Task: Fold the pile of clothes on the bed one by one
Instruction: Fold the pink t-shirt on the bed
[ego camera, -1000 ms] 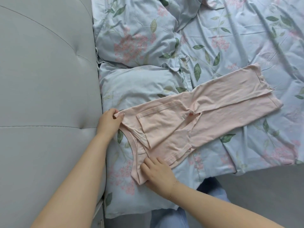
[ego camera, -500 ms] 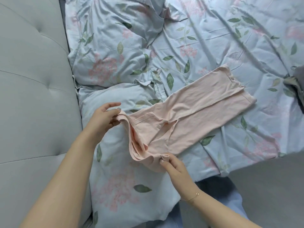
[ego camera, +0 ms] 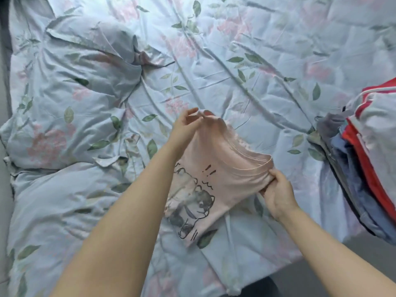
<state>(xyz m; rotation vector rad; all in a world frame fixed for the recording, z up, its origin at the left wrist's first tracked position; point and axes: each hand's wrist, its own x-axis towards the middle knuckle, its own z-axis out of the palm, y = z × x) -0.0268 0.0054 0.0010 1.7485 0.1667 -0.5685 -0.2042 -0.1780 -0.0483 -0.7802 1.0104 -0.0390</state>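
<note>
The bed [ego camera: 214,61] fills nearly your whole view, covered in a crumpled pale blue sheet printed with pink flowers and green leaves. Two pillows [ego camera: 70,116] in the same print lie along its left edge, one behind the other, both creased and slumped.

At the right edge of the bed sits the pile [ego camera: 364,163] of clothes, a leaning stack with a white and red piece on top, a red one under it, then blue and grey layers lower down. Part of the pile runs out of your view to the right.

Near the middle of the bed, closer to its near edge, you hold a pink shirt [ego camera: 214,179] with a cartoon cat drawn in black lines and grey on its front. The shirt's top edge is lifted off the sheet and stretched between your hands, while its lower end trails down onto the sheet toward you. The ribbed neckline shows along the raised edge.

Your left hand [ego camera: 184,131] pinches the far corner of that raised edge between thumb and fingertips, held higher than the other. Your right hand [ego camera: 276,191] grips the nearer corner, thumb on top of the cloth and fingers curled beneath. The two hands are well apart, with the cloth taut between them.
</note>
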